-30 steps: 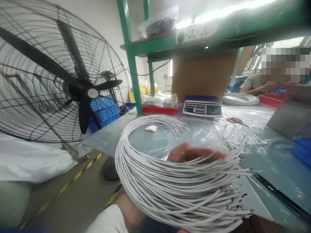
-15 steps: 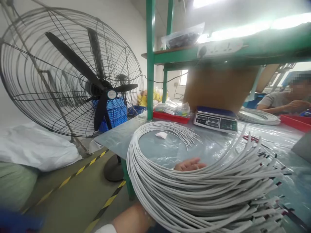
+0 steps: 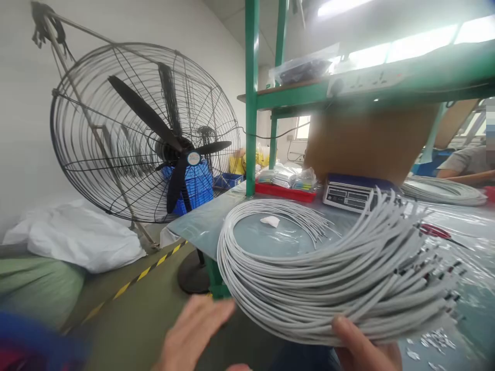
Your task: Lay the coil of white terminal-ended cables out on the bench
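At the table's near-left corner, the right hand grips a looped bundle of grey-white wires, cut ends fanned right; the left hand is spread, empty.

There is just the one view, from a camera worn on the person's head, looking forward and slightly down over the near corner of the counter. It sits very close to the coil of white wires, which fills the lower middle. It faces the green shelf frame straight ahead, with the large floor fan off to the left and a co-worker's sleeve at the far right edge.
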{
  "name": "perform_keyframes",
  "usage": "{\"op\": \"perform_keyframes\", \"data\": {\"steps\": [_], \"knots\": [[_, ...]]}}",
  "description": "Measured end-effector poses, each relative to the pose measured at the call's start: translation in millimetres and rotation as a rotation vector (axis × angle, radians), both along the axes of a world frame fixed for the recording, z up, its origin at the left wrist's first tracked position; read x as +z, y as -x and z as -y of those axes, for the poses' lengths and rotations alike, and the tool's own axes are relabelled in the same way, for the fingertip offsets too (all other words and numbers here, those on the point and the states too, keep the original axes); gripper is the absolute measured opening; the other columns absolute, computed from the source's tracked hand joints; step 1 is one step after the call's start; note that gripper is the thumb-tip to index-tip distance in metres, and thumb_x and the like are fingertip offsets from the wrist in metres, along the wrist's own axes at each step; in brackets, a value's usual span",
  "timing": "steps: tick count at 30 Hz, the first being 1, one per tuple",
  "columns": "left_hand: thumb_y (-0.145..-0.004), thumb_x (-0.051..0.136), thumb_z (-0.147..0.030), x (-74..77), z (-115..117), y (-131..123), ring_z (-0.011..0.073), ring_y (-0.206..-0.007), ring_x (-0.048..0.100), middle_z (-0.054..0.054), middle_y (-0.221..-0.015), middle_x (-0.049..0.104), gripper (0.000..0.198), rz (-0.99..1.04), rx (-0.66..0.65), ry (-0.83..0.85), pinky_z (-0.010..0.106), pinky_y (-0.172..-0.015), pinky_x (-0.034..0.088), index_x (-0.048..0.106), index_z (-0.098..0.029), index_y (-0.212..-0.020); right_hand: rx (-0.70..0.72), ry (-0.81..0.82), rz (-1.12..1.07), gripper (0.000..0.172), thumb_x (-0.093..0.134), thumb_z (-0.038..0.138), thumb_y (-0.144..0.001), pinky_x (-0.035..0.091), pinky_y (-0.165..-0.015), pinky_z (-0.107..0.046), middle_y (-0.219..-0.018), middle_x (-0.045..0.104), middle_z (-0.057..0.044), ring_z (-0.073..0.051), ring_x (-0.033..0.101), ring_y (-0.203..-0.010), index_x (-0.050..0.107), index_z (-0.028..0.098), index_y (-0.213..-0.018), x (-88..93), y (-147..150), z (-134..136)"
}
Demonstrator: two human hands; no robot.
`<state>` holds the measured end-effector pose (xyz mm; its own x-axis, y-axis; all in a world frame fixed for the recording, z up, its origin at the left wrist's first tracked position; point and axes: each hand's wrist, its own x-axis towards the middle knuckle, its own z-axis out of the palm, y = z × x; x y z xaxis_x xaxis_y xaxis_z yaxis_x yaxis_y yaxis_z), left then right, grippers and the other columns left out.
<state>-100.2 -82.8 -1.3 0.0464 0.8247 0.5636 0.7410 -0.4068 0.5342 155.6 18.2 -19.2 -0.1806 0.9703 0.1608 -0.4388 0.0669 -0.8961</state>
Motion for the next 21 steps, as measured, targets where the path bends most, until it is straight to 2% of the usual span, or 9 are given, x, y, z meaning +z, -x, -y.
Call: {"op": "perform_keyframes", "data": {"steps": [2,4,6,8,11,13,16,19,21], "knots": [[-0.073,0.081,-0.041,14.4,-17.3,2.7,0.0459,-0.14,0.033,0.025,-0.154,0.035,0.107,-0.319,0.17,-0.288,0.065,-0.107,0.036,0.019,-0.018,-0.157,-0.057,0.009,-0.071,0.062,0.085,0.025,-0.068,0.057,-0.093,-0.035,-0.101,0.081,-0.001,-0.026,0.068,-0.112,0.065,0.031,-0.127,31.1,16.6,-4.8],[-0.079,0.075,-0.038,20.9,-48.1,1.7,0.0505,-0.146,0.012,0.032,-0.158,0.016,0.111,-0.533,0.149,-0.386,0.077,-0.107,0.021,0.002,-0.011,-0.158,-0.09,0.004,-0.131,0.079,0.09,0.022,-0.059,0.057,-0.093,-0.037,-0.101,0.082,-0.001,-0.028,0.068,-0.112,0.062,0.033,-0.132,60.8,29.6,-2.7],[-0.086,0.065,-0.025,21.4,-81.0,0.5,0.0489,-0.147,0.012,0.032,-0.158,0.018,0.099,-0.528,0.139,-0.461,0.08,-0.105,0.014,-0.003,-0.017,-0.158,-0.078,0.032,-0.18,0.083,0.092,0.025,-0.058,0.054,-0.098,-0.037,-0.105,0.081,0.001,-0.027,0.069,-0.111,0.06,0.035,-0.133,83.2,37.8,2.0],[-0.089,0.058,-0.021,20.8,-106.2,1.0,0.0449,-0.141,0.034,0.031,-0.15,0.038,0.092,-0.499,0.11,-0.521,0.077,-0.107,0.021,-0.002,-0.017,-0.158,-0.04,0.033,-0.21,0.077,0.09,0.031,-0.062,0.055,-0.096,-0.039,-0.111,0.08,-0.001,-0.028,0.07,-0.11,0.061,0.035,-0.133,96.8,41.8,4.5],[-0.091,0.052,-0.021,27.4,-125.1,6.5,0.0311,-0.105,0.067,0.021,-0.115,0.067,0.081,-0.434,0.071,-0.581,0.053,-0.095,0.051,0.005,-0.011,-0.157,0.001,-0.005,-0.231,0.068,0.087,0.036,-0.067,0.059,-0.091,-0.041,-0.112,0.079,-0.003,-0.03,0.07,-0.109,0.063,0.032,-0.13,108.0,44.3,-1.1],[-0.094,0.05,-0.023,38.4,-131.8,12.4,0.0255,-0.092,0.069,0.015,-0.103,0.069,0.066,-0.398,0.067,-0.607,0.041,-0.08,0.058,0.023,-0.012,-0.152,0.046,-0.044,-0.241,0.065,0.087,0.037,-0.067,0.058,-0.092,-0.043,-0.11,0.08,-0.002,-0.03,0.07,-0.11,0.064,0.032,-0.128,114.7,45.6,-11.0],[-0.097,0.053,-0.036,61.9,-144.1,20.6,0.023,-0.096,0.066,0.01,-0.108,0.066,0.038,-0.36,0.076,-0.63,0.04,-0.081,0.057,0.051,-0.016,-0.13,0.144,-0.141,-0.237,0.064,0.087,0.045,-0.064,0.056,-0.095,-0.047,-0.11,0.079,-0.002,-0.032,0.068,-0.113,0.068,0.032,-0.123,124.4,47.2,-32.7],[-0.097,0.054,-0.044,90.6,-161.5,24.9,0.0188,-0.086,0.066,0.007,-0.099,0.066,0.034,-0.347,0.1,-0.59,0.035,-0.074,0.056,0.059,-0.016,-0.115,0.259,-0.236,-0.191,0.066,0.093,0.042,-0.055,0.047,-0.105,-0.048,-0.118,0.076,-0.003,-0.033,0.059,-0.125,0.07,0.031,-0.116,124.7,47.0,-58.0],[-0.096,0.057,-0.044,112.2,-174.6,25.1,0.0175,-0.081,0.065,0.005,-0.094,0.066,0.033,-0.344,0.135,-0.551,0.034,-0.071,0.056,0.061,-0.015,-0.109,0.346,-0.227,-0.14,0.07,0.095,0.032,-0.052,0.043,-0.108,-0.048,-0.129,0.07,-0.004,-0.032,0.049,-0.135,0.069,0.031,-0.117,115.0,46.7,-74.3]]}}
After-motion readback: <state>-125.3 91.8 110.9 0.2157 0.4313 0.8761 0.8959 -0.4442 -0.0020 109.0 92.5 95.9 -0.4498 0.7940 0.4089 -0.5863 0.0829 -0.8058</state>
